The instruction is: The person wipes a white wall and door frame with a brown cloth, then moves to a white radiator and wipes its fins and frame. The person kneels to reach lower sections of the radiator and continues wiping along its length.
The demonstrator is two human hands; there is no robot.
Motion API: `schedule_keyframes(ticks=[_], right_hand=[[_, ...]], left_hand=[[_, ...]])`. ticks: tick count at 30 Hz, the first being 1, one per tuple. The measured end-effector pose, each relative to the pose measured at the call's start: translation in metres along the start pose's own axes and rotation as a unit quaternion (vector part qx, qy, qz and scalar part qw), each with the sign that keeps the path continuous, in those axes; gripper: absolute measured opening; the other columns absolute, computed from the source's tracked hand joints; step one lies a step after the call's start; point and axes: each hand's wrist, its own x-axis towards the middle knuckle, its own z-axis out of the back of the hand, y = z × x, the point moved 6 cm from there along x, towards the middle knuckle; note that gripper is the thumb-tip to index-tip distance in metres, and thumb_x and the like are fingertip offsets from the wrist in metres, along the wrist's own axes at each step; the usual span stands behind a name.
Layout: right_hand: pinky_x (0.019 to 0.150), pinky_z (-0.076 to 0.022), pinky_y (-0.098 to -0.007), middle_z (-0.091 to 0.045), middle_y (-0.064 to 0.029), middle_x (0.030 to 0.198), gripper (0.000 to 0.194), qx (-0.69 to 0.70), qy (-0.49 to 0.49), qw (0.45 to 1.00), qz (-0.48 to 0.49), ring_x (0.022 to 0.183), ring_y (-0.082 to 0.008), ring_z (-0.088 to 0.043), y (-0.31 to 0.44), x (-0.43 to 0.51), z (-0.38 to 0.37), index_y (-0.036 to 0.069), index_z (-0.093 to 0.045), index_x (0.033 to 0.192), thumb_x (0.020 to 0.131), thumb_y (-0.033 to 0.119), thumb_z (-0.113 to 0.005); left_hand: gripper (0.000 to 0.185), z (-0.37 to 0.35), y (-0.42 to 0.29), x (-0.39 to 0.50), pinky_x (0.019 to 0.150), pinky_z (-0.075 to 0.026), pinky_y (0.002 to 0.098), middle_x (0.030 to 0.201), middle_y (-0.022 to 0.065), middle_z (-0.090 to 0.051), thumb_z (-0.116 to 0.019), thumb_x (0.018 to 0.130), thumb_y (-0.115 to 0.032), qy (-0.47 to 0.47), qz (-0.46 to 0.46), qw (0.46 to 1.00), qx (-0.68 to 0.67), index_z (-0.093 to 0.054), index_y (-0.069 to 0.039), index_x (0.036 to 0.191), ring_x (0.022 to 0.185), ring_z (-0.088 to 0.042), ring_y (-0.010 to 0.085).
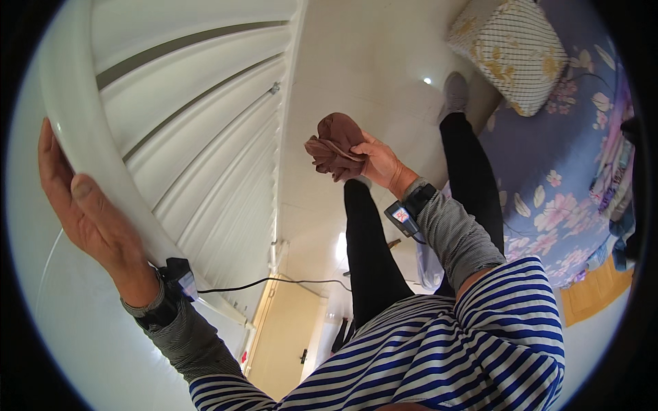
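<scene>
My left hand lies against the outer side of a thick, glossy white rounded rail. Its fingers are stretched out along the rail and the thumb stands apart from them. I cannot tell how firmly it presses. White slats or panels with dark gaps run off from the rail. In my right hand is a crumpled brown cloth, pinched between thumb and fingers, with part of it bunched outward. The cloth hangs above the floor, apart from the white slats.
Shiny pale floor tiles lie below. A bed with a floral sheet stands at the right, bearing a patterned cushion and folded fabrics. A black cable runs from my left wrist device. Behind is a cream door.
</scene>
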Motion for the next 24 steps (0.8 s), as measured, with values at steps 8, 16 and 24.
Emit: schedule_keyframes(ticks=[8,16,24], right_hand=[[0.096,-0.0540,-0.0481,-0.050,-0.0150,0.149,0.064,-0.048,0.067,0.992,0.092,0.123,-0.0341,-0.061,0.059,-0.054,-0.030,0.011,-0.031,0.158,0.099,0.025,-0.053],[0.112,-0.0440,-0.0436,-0.053,-0.0152,0.146,0.078,-0.261,0.082,0.961,0.042,0.128,-0.0272,-0.057,0.087,-0.097,-0.035,0.009,-0.032,0.158,0.103,0.063,-0.044],[0.110,-0.0426,-0.0394,-0.060,-0.0227,0.139,0.065,-0.600,-0.426,0.573,0.359,0.131,-0.0319,-0.056,0.450,-0.155,0.165,-0.001,-0.055,0.142,0.101,0.049,-0.058]], left_hand=[[0.079,-0.042,-0.080,-0.061,0.116,-0.038,0.0531,0.158,0.0239,-0.039,-0.083,0.083,-0.027,0.085,-0.110,0.984,-0.113,-0.046,-0.012,0.151,0.142,-0.043,0.0459],[0.083,-0.283,-0.134,-0.189,0.111,-0.045,0.0421,0.151,0.0215,-0.047,-0.083,0.078,-0.004,0.234,0.185,0.882,-0.365,-0.042,-0.008,0.151,0.135,-0.052,0.0346],[0.048,-0.398,-0.187,-0.230,0.100,-0.050,0.0333,0.120,0.0096,-0.070,-0.071,0.091,-0.008,0.311,0.370,0.661,-0.573,-0.057,-0.001,0.136,0.115,-0.064,0.0185]])
